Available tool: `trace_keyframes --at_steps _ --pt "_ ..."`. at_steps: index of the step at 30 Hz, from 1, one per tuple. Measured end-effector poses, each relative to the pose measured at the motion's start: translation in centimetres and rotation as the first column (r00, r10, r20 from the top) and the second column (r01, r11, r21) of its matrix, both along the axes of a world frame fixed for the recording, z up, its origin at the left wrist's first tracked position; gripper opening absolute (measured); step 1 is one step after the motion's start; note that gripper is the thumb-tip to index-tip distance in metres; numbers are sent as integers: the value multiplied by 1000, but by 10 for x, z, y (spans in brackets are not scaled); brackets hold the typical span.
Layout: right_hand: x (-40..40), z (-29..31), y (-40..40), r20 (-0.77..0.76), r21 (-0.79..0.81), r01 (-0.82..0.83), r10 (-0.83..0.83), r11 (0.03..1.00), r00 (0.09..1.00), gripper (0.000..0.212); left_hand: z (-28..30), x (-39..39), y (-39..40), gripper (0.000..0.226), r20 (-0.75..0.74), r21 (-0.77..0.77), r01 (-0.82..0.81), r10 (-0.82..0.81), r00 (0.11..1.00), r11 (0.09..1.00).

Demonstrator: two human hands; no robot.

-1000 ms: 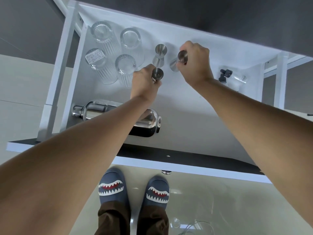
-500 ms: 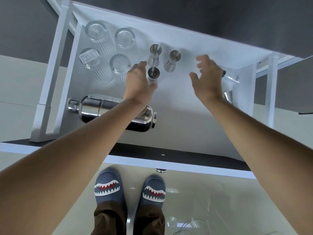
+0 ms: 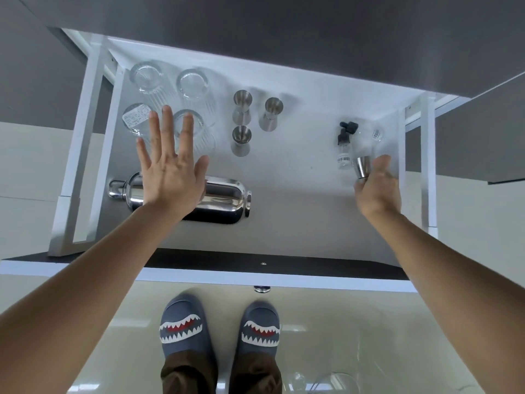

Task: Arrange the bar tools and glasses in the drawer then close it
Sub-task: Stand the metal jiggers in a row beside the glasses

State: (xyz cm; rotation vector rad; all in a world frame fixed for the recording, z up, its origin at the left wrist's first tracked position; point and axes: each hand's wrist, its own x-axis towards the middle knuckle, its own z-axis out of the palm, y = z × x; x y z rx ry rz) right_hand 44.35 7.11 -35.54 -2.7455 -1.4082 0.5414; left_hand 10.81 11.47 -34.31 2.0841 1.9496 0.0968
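Our right hand [image 3: 377, 189] is at four o'clock in the open drawer [image 3: 298, 194], thumb and fingers curled around a small steel jigger [image 3: 363, 166] but not clearly clamped; whether it grips we cannot tell. Our left hand [image 3: 170, 177] hangs flat with fingers spread over the shaker [image 3: 224, 200] lying at eight o'clock, holding nothing. Four ribbed glasses [image 3: 193, 83] cluster at ten o'clock, three more jiggers [image 3: 242, 109] stand at twelve, and two small dropper bottles [image 3: 345, 149] lie just beside the right hand. We judge the step is collecting this stray jigger: pinch its waist firmly, lift clear of the bottles, and set it upright by the others.
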Motion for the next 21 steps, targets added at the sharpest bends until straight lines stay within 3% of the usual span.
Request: trace_keyframes --at_steps 2,5,8,13,21 --pt "-2 2 -4 -20 42 31 -30 999 999 31 -3 1 -1 66 1 19 -9 9 1000 1000" --pt "-11 14 -11 -76 312 73 -52 947 996 27 -6 -1 -1 67 -11 21 -17 17 1000 1000" --pt "-37 32 -8 -81 528 -51 110 848 991 29 -9 -1 -1 68 -10 24 -13 14 1000 1000" --pt "-89 36 28 -178 426 -287 391 858 903 28 -9 -2 -1 69 -9 13 -10 10 1000 1000" --pt "-133 14 67 -228 302 -350 423 887 877 22 -12 -4 -2 69 -8 23 -7 7 1000 1000"
